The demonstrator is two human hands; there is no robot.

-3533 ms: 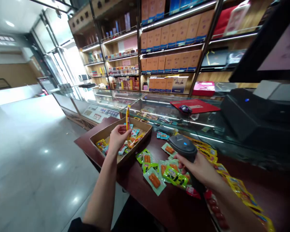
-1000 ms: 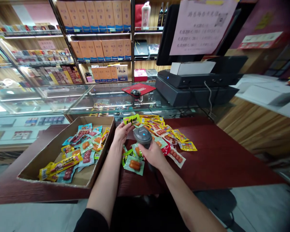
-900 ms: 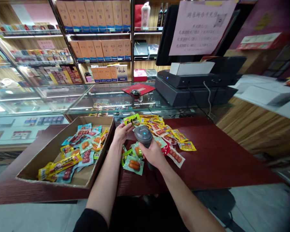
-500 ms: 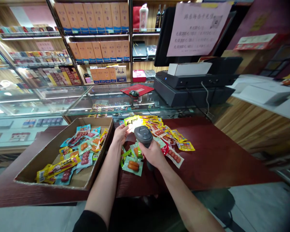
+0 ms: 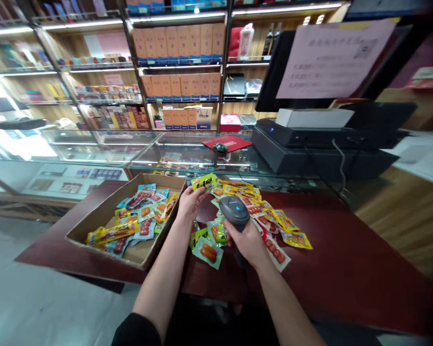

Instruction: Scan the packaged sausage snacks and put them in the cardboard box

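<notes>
Pinched in my left hand (image 5: 190, 203) is a small yellow-green snack packet (image 5: 204, 182), raised above the counter. My right hand (image 5: 248, 240) is wrapped round the handle of a dark grey barcode scanner (image 5: 234, 209), whose top shows a small blue light. The scanner head points toward the packet. Beneath and beside my hands lie loose snack packs: a clear pack with orange sausages (image 5: 208, 252), a pack of red sausage balls (image 5: 276, 252) and several yellow packets (image 5: 297, 239). To the left, an open cardboard box (image 5: 129, 260) holds more mixed packets.
A dark red counter (image 5: 331, 250) carries all this. Behind it stand a glass display case (image 5: 187, 156), a red mat (image 5: 234, 142) with a mouse (image 5: 220, 147), and a monitor (image 5: 277, 67) above a black cash drawer (image 5: 310, 154). Stocked shelves line the back wall.
The view has swung left, so the scene sits further right. The bright scanner light on the left hand's packet is gone, and a blue light now shows on the scanner.
</notes>
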